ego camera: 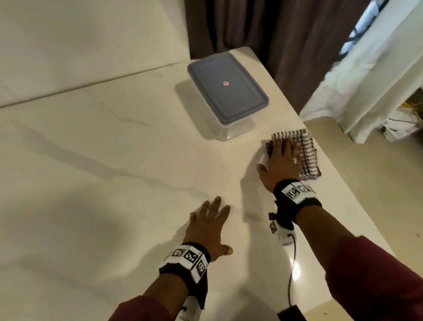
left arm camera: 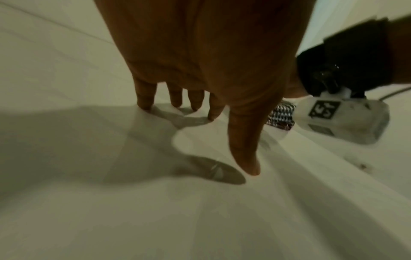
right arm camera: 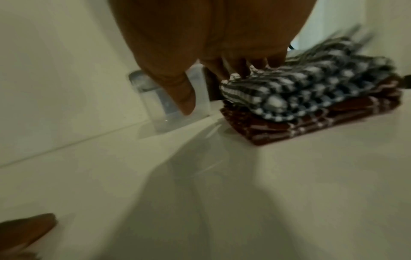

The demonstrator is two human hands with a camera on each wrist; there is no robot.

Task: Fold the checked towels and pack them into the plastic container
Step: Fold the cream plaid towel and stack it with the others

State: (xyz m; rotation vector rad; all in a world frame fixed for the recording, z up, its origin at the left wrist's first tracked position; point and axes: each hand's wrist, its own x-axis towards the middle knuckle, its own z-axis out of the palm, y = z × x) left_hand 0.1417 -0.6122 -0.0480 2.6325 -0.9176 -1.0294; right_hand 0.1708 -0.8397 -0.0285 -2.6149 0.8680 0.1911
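The task looks barely begun. The plastic container (ego camera: 229, 95) stands near the far right corner of the tabletop (ego camera: 83, 164) with its grey lid (ego camera: 227, 84) on, so nothing seems to be packed yet, though its inside cannot be seen. The checked towels (ego camera: 304, 152) lie in a small stack at the right edge of the tabletop, nearer the person than the container and apart from it. In the right wrist view there are two: a black-and-white checked towel (right arm camera: 311, 88) on top, somewhat rumpled at its near end, and a dark reddish-brown checked towel (right arm camera: 311, 123) beneath, lying flatter in several layers. Both appear roughly folded already; whether they need refolding is hard to judge. Still to do, by my reading: lift the lid, tidy the folds, put the towels in.

The right hand (ego camera: 281, 161) lies on top of the stack with its fingers (right arm camera: 235, 68) stretched out, thumb off the cloth towards the container; it grips nothing. The left hand (ego camera: 209, 228) rests on bare tabletop near the front edge, fingers (left arm camera: 144, 98) spread and straight, fingertips touching the surface, holding nothing
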